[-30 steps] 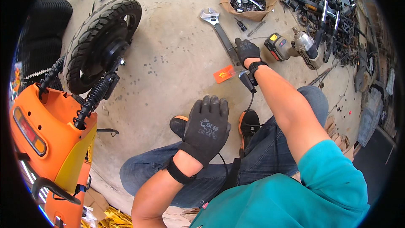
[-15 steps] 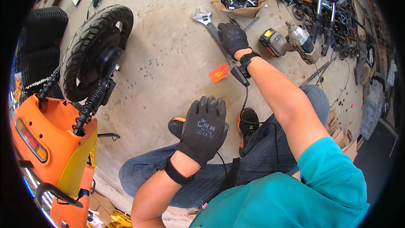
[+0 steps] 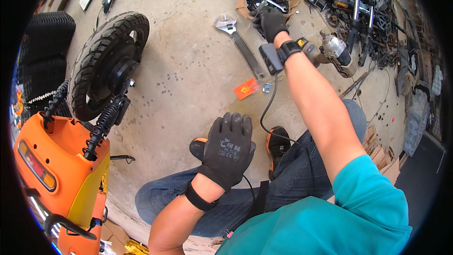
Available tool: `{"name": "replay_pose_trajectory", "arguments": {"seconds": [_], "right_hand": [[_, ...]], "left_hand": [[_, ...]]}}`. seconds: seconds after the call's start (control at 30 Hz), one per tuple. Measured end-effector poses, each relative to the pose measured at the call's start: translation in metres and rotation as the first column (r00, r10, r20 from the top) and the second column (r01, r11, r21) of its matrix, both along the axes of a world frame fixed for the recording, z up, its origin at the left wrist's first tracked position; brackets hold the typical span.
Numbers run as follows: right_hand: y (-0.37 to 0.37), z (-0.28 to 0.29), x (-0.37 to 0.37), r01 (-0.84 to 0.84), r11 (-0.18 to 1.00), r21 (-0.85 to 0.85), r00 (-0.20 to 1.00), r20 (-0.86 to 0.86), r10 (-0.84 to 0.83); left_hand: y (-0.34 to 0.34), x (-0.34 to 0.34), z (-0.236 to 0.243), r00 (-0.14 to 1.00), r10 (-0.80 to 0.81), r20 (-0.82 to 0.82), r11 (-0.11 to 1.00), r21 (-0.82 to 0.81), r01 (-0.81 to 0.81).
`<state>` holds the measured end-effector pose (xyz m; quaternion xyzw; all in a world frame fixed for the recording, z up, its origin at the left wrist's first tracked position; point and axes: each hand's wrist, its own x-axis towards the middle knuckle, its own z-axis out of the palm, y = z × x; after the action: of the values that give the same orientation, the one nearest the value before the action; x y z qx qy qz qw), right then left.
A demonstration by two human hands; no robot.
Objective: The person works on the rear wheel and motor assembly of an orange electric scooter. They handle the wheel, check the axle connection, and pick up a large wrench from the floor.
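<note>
Both my hands wear black work gloves. My left hand [image 3: 228,148] is held palm down over my crossed legs, fingers stretched out and nothing in it. My right hand [image 3: 270,22] is at the near rim of a brown paper bag [image 3: 242,4] of small dark parts, its fingers curled; what they hold, if anything, is hidden. A combination spanner [image 3: 271,1] lies on the parts in the bag. Left of my right hand, a large adjustable wrench [image 3: 245,49] lies on the floor. An orange tag [image 3: 246,89] is near its handle end, with a small blue-and-silver piece [image 3: 267,88] beside it.
A cordless impact wrench [image 3: 336,49] lies right of my right hand. Behind it is a heap of metal parts [image 3: 363,7]. On the left stands an orange scooter body [image 3: 61,137] with a black-tyred wheel [image 3: 111,61]. A cable [image 3: 264,118] runs from my right wrist toward my lap.
My right hand has moved away from the adjustable wrench, up to the paper bag. The wrench handle and the small blue-and-silver piece are now uncovered. My left hand has barely moved.
</note>
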<state>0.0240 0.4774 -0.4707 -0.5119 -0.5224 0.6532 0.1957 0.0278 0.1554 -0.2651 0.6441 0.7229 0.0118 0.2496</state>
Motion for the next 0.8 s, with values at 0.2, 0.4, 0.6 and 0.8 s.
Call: {"name": "replay_pose_trajectory", "arguments": {"seconds": [0.2,0.4,0.6,0.8], "right_hand": [[-0.021,-0.027,0.025,-0.240,0.842,0.484,0.752,0.640,-0.154],[-0.046,-0.051,0.044,-0.460,0.808,0.369,0.606,0.795,-0.018],[-0.039,-0.065,0.042,-0.484,0.768,0.420,0.644,0.765,-0.012],[-0.055,-0.057,0.046,-0.374,0.852,0.367,0.802,0.589,0.098]], "left_hand": [[0.004,-0.003,0.000,1.000,-0.005,0.010,1.000,-0.007,0.005],[0.003,-0.005,0.000,1.000,-0.009,0.008,1.000,-0.017,0.009],[0.003,-0.002,-0.002,0.999,-0.017,0.028,0.998,-0.052,0.018],[0.008,-0.004,-0.002,0.999,-0.023,0.029,0.999,-0.022,0.024]]}}
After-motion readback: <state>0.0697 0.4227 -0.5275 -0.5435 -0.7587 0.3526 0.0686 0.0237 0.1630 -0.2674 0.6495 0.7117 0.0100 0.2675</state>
